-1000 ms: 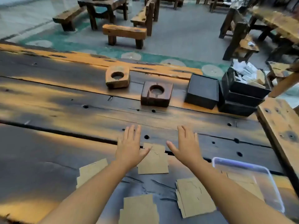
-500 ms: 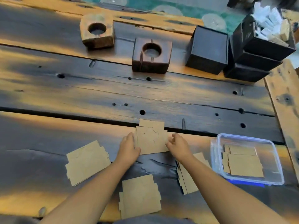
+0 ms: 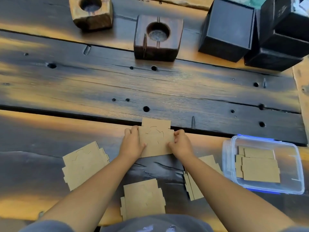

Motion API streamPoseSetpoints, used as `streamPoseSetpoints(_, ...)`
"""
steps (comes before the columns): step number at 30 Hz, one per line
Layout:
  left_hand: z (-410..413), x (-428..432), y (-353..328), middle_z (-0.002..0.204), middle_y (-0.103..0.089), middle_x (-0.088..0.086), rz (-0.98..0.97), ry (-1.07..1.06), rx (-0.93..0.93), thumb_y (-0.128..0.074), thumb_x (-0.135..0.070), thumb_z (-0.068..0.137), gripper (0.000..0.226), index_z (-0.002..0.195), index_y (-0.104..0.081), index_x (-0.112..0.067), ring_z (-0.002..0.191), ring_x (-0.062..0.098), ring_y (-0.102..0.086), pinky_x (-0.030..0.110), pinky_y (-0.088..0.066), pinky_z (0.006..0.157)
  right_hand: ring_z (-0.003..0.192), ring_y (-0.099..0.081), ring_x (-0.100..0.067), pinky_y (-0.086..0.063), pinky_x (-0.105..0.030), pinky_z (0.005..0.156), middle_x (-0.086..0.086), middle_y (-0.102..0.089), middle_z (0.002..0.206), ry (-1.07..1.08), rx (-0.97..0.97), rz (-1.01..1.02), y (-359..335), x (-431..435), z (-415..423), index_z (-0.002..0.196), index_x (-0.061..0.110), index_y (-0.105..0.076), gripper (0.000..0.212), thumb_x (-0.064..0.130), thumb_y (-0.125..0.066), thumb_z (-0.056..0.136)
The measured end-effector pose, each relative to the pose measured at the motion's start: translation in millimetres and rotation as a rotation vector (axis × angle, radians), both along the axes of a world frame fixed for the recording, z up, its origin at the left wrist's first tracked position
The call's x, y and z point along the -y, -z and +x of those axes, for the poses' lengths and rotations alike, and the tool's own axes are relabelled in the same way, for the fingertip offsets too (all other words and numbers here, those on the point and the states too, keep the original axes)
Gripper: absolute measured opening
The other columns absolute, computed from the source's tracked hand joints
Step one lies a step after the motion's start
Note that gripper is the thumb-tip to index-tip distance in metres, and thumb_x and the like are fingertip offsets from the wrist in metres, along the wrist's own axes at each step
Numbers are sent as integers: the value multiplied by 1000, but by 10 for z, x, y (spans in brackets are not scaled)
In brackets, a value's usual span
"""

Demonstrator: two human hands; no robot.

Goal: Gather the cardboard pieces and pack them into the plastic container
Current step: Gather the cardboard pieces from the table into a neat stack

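Note:
A small stack of flat brown cardboard pieces (image 3: 156, 138) lies on the dark wooden table in front of me. My left hand (image 3: 132, 144) grips its left edge and my right hand (image 3: 181, 144) grips its right edge, fingers curled. Other cardboard stacks lie at the left (image 3: 84, 164), near my body (image 3: 143, 199), and partly under my right forearm (image 3: 194, 188). The clear plastic container (image 3: 229, 166) with blue clips stands at the right, holding a few cardboard pieces (image 3: 258, 166).
Two wooden blocks with round holes sit further back, a light one (image 3: 92, 13) and a dark one (image 3: 158, 38). Black boxes (image 3: 229, 29) stand at the back right. A lighter wooden plank (image 3: 302, 91) borders the table on the right.
My hands came down from flat and spread above the table and closed on both sides of the middle cardboard stack. The view tilted down and moved closer to the table.

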State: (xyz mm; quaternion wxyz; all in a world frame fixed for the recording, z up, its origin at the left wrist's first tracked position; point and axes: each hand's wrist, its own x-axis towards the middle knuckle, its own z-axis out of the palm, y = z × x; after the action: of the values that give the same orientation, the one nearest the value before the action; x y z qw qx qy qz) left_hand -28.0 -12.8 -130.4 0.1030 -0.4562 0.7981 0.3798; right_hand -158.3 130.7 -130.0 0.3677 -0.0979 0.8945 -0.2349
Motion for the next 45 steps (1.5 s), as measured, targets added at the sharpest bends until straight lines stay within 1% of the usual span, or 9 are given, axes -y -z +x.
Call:
streamPoseSetpoints(7,-47,105,45,110,-61,8,135,-121,-17,-79,-18,76,42,106,-51,-12,98,26,-60,40,-53,84,82,-54,-23,-38,-30,70,-1,-54,85,45,23,17,88,-25,-42,86,15,-47,29,23,-74,79)
streamPoseSetpoints(11,82,1,53,96,-64,12,216,-184,-21,-79,-21,77,34,85,-47,-14,90,32,-62,44,-53,80,72,-49,-20,-37,-32,65,6,-48,70,46,49,-3,50,-176,16,71,21,-40,37,26,-76,79)
streamPoseSetpoints(16,375,-248,-39,84,-62,9,293,-230,-73,-78,-22,79,33,77,-45,-17,81,27,-61,45,-54,79,68,-49,-16,-41,-31,65,1,-52,71,37,97,-96,-62,-451,149,75,16,-49,30,26,-76,80)
streamPoseSetpoints(22,853,-641,-208,68,-48,1,323,-293,-110,-77,-25,82,36,73,-44,-13,61,15,-45,28,-33,55,71,-53,-19,-40,-32,67,0,-55,71,-31,184,-128,-137,-766,475,75,14,-49,28,26,-74,82)
streamPoseSetpoints(27,1332,-1046,-280,65,-40,5,317,-428,-208,-75,-23,85,41,66,-40,-14,62,17,-38,31,-24,53,69,-52,-19,-38,-32,64,0,-54,70,-139,249,-141,-177,-1002,767,73,14,-47,31,29,-73,83)
streamPoseSetpoints(32,1732,-1437,-278,62,-46,1,190,-568,-75,-74,-34,83,43,63,-40,-17,57,17,-43,31,-30,54,72,-54,-19,-39,-33,65,2,-56,71,-262,244,-101,-188,-1189,1126,71,17,-46,32,34,-69,84)
streamPoseSetpoints(37,1964,-1635,-259,72,-59,4,197,-727,-101,-73,-33,85,33,71,-50,-13,65,17,-53,31,-40,60,64,-49,-16,-34,-31,57,3,-52,66,-333,190,-68,-153,-1366,1484,68,18,-42,36,35,-67,87)
streamPoseSetpoints(41,2061,-1577,-258,80,-64,0,269,-691,-151,-77,-20,81,21,85,-58,-13,70,11,-60,24,-47,59,62,-49,-15,-34,-30,54,4,-53,64,-292,89,-46,-121,-1417,1611,67,18,-42,35,36,-65,88)
streamPoseSetpoints(45,2122,-1439,-199,78,-59,1,286,-502,-105,-76,-10,80,28,99,-55,-12,71,13,-58,26,-48,65,65,-52,-17,-35,-31,55,4,-56,66,-253,22,-12,-98,-1353,1698,67,19,-44,34,38,-63,87)
